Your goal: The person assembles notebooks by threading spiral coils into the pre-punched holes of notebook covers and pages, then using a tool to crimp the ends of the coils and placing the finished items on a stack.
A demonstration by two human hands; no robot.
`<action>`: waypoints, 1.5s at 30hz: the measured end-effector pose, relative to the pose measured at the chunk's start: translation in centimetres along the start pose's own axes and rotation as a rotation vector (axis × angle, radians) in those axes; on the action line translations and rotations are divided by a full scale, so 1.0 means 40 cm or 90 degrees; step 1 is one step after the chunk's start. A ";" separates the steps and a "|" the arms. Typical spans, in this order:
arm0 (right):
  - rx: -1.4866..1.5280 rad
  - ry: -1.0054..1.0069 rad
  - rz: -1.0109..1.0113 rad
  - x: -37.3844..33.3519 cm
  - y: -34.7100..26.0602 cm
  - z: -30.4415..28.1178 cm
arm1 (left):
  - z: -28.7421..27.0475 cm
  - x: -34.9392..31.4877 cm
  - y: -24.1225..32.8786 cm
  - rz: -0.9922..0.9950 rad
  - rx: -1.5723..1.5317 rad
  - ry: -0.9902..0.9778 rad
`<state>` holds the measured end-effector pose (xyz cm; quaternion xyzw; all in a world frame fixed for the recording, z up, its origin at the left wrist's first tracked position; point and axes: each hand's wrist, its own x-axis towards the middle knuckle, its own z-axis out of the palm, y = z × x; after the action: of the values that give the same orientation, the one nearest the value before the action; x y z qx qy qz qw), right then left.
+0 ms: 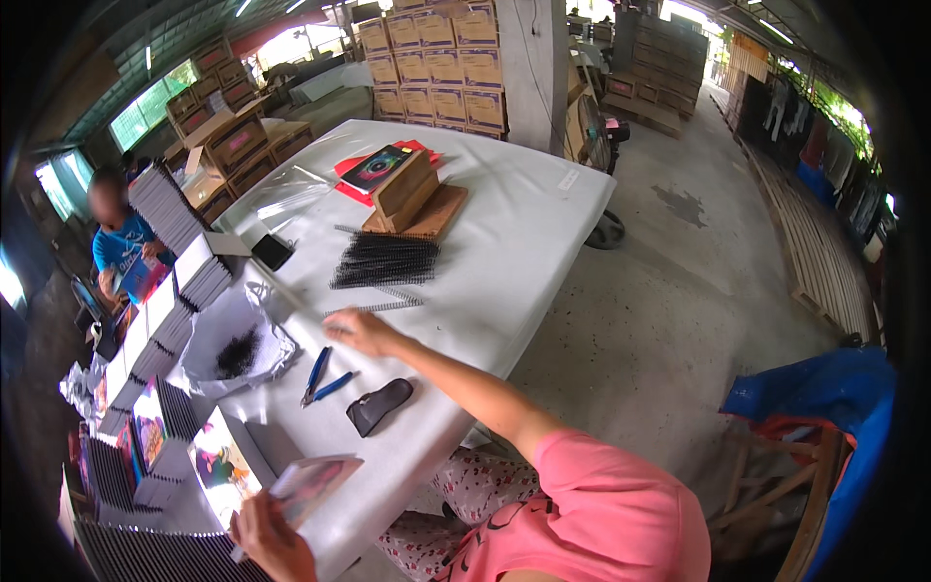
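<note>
In the lower left, my left hand (270, 535) grips the edge of a thin notebook (325, 477) with a picture cover, slightly blurred, beside the notebook stacks. My right hand (361, 332) is over the white-covered table, just below loose black spiral binding coils (400, 304); its fingers are blurred, and whether they hold a coil is unclear. Past it lies a pile of black spiral coils (386, 260). Between my hands are blue-handled pliers (318, 378) and a dark pouch (378, 405). A crumpled white plastic bag (206, 335) holds small black scraps.
Spiral-bound notebook stacks (155, 339) line the table's left side. A wooden block stand (405, 189), a dark-covered notebook (376, 169) and a black phone-like object (272, 252) lie farther back. Another person (126, 247) sits at left. Cartons (436, 63) stand behind; a blue-draped wooden chair (815, 407) is right.
</note>
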<state>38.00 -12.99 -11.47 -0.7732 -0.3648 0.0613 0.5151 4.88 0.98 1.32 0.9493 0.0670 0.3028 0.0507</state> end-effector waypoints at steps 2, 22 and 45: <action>-0.253 0.141 0.134 0.002 0.136 -0.084 | 0.083 0.011 0.046 0.051 0.038 -0.055; -0.569 -0.003 -0.001 -0.016 -0.151 -0.091 | 0.188 -0.068 0.009 0.147 -0.069 0.113; 0.057 -0.038 -0.301 -0.589 -0.399 -0.146 | 0.139 -0.060 0.239 0.216 -0.289 0.120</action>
<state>15.66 -28.92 -1.97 -0.6407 -0.5474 -0.0224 0.5379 7.10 -9.12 -3.22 0.8791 -0.1576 0.4009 0.2038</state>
